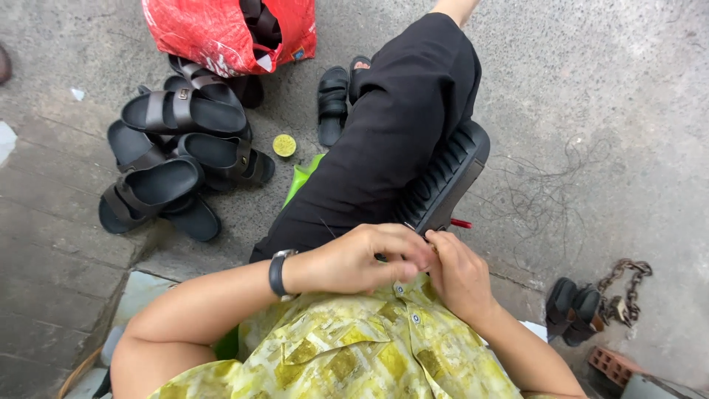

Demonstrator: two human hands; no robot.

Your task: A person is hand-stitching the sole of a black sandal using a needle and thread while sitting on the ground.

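Resting across the lap, the black ridged rubber sandal sole [443, 181] is steadied while the left hand [354, 258] and the right hand [459, 275] are pinched together at its near edge on something too small to tell

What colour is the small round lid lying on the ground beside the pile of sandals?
Yellow-green. The round lid shows clearly in the head view, beside the black sandals.

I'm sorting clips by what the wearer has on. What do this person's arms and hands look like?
Both arms are bare to the short sleeves of a yellow-green patterned shirt. The left hand has a dark wristwatch at the wrist; the right hand wears nothing visible. No gloves.
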